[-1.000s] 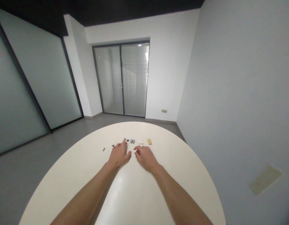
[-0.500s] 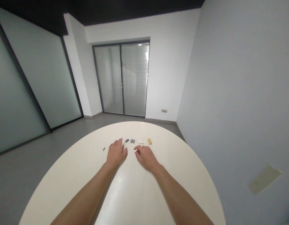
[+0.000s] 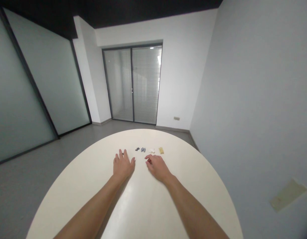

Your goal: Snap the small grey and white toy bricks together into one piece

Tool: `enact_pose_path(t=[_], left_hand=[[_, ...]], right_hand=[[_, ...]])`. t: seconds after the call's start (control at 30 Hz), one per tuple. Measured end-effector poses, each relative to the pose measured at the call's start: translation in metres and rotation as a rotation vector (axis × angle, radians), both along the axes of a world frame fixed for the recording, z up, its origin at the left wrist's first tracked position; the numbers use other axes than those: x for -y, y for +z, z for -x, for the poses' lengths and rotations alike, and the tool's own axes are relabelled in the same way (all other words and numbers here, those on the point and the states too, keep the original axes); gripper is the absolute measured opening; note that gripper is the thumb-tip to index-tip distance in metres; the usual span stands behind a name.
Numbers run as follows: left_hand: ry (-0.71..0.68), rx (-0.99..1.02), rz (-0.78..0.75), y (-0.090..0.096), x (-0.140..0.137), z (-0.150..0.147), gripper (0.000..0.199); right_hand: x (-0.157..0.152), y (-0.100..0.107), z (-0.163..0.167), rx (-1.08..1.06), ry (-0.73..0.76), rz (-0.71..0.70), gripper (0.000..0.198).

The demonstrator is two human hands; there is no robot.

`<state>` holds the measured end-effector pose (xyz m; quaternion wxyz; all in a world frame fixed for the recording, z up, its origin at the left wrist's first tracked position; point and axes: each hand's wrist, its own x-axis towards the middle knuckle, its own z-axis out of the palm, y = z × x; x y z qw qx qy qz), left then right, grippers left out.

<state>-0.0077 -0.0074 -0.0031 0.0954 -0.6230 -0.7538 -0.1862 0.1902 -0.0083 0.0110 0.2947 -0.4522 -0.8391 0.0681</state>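
My left hand (image 3: 123, 166) lies palm down on the white round table (image 3: 143, 212), fingers spread. A small dark piece (image 3: 123, 153) shows between its fingertips, partly covered; whether it is touched I cannot tell. My right hand (image 3: 158, 167) rests on the table with loosely bent fingers and a gap between thumb and index; I see nothing held. Beyond the hands lies a row of small pieces: dark grey pieces (image 3: 137, 149), blue-grey pieces (image 3: 143, 150), white pieces (image 3: 152, 151) just past my right fingers, and a yellow block-like piece (image 3: 161, 150). They are too small to name exactly.
The table's curved far edge (image 3: 143, 129) lies just past the row. Farther off are a glass door with blinds (image 3: 146, 86), frosted glass panels (image 3: 49, 79) on the left and a pale wall (image 3: 255, 99) close on the right.
My left hand has drawn back and left, away from the dark grey pieces, with its fingers more spread. The small grey piece left of it no longer shows there. My right hand stays nearly still.
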Motion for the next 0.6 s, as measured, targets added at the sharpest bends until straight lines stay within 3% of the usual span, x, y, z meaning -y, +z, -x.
enact_pose_path(t=[0.23, 0.47, 0.6], left_hand=[[-0.137, 0.058, -0.06, 0.0005, 0.0059, -0.0065, 0.065], [-0.53, 0.251, -0.053, -0.0043, 0.0007, -0.0071, 0.043], [-0.631, 0.348, -0.094, 0.0004, 0.0003, -0.0064, 0.031]], right_hand=[[-0.0014, -0.0025, 0.0005, -0.017, 0.006, -0.01, 0.017], [-0.0012, -0.0011, 0.0006, -0.014, 0.011, -0.026, 0.014], [-0.0014, -0.0009, 0.0006, -0.002, 0.026, -0.034, 0.014]])
